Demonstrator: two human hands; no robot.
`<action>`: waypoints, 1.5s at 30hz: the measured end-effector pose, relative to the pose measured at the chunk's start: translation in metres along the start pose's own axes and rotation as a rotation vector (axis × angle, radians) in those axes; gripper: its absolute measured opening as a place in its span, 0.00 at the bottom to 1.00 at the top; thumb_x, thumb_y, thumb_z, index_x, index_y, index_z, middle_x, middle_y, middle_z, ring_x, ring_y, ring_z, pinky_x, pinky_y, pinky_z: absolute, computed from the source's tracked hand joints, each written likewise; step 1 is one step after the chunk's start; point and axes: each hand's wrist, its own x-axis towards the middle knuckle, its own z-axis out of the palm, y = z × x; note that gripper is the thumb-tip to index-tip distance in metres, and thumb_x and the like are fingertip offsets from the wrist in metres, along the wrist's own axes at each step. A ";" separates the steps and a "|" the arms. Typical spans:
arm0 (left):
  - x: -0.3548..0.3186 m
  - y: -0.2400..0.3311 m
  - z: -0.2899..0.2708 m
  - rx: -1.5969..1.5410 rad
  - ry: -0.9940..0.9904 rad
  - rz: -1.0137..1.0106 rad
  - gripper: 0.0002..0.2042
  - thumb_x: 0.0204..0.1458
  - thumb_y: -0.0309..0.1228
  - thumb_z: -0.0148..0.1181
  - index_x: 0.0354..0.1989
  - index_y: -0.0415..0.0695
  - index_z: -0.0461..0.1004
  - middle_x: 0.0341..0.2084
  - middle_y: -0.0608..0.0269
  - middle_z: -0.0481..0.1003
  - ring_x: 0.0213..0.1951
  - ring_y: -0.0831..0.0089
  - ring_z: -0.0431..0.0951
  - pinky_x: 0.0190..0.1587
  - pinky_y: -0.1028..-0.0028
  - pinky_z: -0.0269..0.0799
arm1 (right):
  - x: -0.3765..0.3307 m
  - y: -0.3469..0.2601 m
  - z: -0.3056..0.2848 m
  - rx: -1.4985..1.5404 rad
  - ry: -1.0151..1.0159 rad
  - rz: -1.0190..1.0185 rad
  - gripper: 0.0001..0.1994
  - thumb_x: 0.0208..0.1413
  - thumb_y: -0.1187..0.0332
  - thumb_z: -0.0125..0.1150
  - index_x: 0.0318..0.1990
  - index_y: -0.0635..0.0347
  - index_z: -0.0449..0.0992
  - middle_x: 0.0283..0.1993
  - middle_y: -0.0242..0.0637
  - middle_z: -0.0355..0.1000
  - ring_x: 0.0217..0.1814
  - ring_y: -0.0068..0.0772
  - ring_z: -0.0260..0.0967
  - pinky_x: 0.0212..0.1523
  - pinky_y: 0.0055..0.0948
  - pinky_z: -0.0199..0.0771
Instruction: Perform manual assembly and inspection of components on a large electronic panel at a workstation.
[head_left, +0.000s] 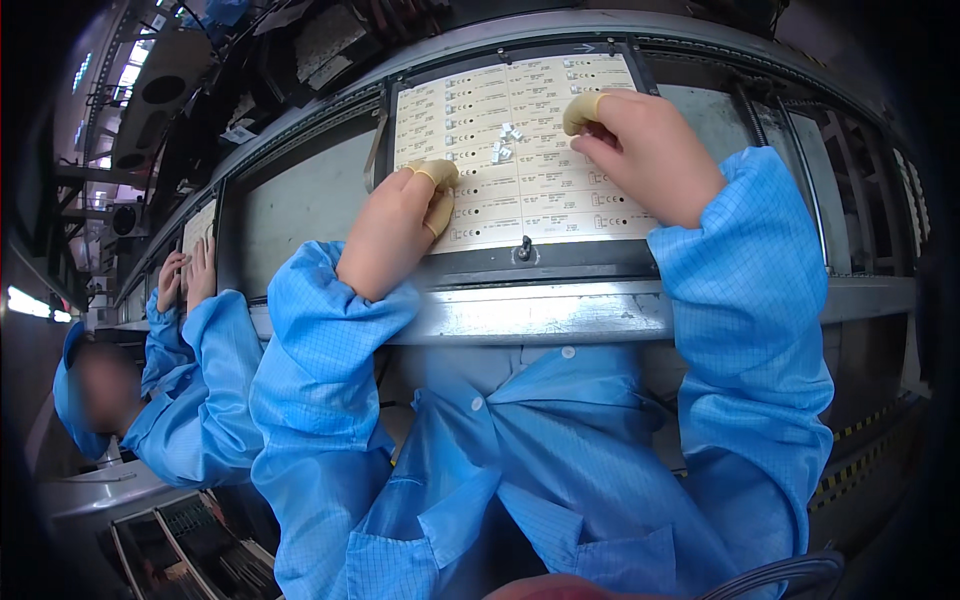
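view from above of two hands at work on a printed sheet. the left hand [400, 215] rests on the lower left part of the cream label sheet [540, 190], its grip nearly closed: the fingers are curled under, and the tips, capped in yellowish rubber finger cots [438, 180], press down on the paper; whether anything lies pinched beneath them cannot be told. the right hand [645, 150] lies on the upper right part of the same sheet, its grip likewise drawn almost shut, with a capped fingertip bent onto the surface and the thumb tucked close; no object can be made out between them. the sheet is flat, matt and rectangular, ruled into rows of small printed labels, and sits in a dark metal frame [560, 262] with a small black knob [524, 247] at its lower edge. between the two hands, near the middle of the sheet, lie a few small white pieces [505, 143], loose and touching one another, apart from both hands. both forearms wear blue sleeves [330, 330] of a fine grid-woven cloth with gathered cuffs. a brushed steel rail [540, 312] runs along the front of the worktop. to the far left, another person [150, 400] in the same blue cloth has both hands on a second sheet [200, 225].
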 end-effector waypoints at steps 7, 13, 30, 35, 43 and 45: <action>0.004 0.008 -0.012 0.113 -0.078 0.148 0.08 0.44 0.24 0.59 0.34 0.40 0.75 0.29 0.54 0.73 0.32 0.56 0.73 0.35 0.68 0.71 | -0.020 0.010 -0.001 0.090 -0.079 0.229 0.06 0.48 0.76 0.56 0.35 0.64 0.75 0.30 0.43 0.71 0.32 0.41 0.70 0.36 0.32 0.71; 0.032 0.020 0.006 0.074 0.000 -0.026 0.10 0.43 0.31 0.60 0.31 0.39 0.75 0.29 0.51 0.73 0.34 0.54 0.73 0.38 0.64 0.69 | -0.022 0.008 0.005 -0.022 -0.128 0.115 0.05 0.49 0.76 0.54 0.34 0.65 0.73 0.35 0.44 0.69 0.38 0.45 0.68 0.40 0.33 0.70; 0.035 0.032 -0.004 -0.201 0.040 -0.288 0.07 0.44 0.25 0.57 0.32 0.38 0.72 0.25 0.52 0.74 0.27 0.57 0.74 0.32 0.67 0.70 | -0.020 0.007 0.017 -0.133 -0.113 0.187 0.05 0.50 0.76 0.54 0.35 0.66 0.72 0.37 0.43 0.67 0.40 0.46 0.67 0.42 0.34 0.69; 0.018 0.016 -0.019 -0.362 0.069 -0.284 0.09 0.46 0.22 0.57 0.36 0.40 0.72 0.23 0.61 0.74 0.25 0.76 0.74 0.30 0.76 0.69 | -0.020 0.010 0.018 -0.077 -0.116 0.213 0.05 0.49 0.76 0.54 0.34 0.66 0.72 0.36 0.43 0.68 0.41 0.45 0.67 0.42 0.33 0.69; -0.004 0.001 -0.020 -0.399 -0.025 -0.205 0.09 0.46 0.21 0.56 0.37 0.40 0.75 0.30 0.54 0.75 0.32 0.68 0.76 0.37 0.74 0.70 | -0.018 0.010 0.010 -0.121 -0.182 0.170 0.05 0.48 0.77 0.54 0.33 0.64 0.73 0.37 0.41 0.69 0.41 0.44 0.68 0.44 0.32 0.69; -0.007 -0.002 -0.022 -0.379 -0.062 -0.130 0.09 0.46 0.21 0.56 0.37 0.39 0.75 0.31 0.52 0.75 0.33 0.64 0.76 0.37 0.73 0.70 | -0.017 0.009 0.009 -0.208 -0.200 0.116 0.05 0.48 0.77 0.54 0.33 0.64 0.73 0.37 0.41 0.69 0.41 0.44 0.68 0.44 0.32 0.69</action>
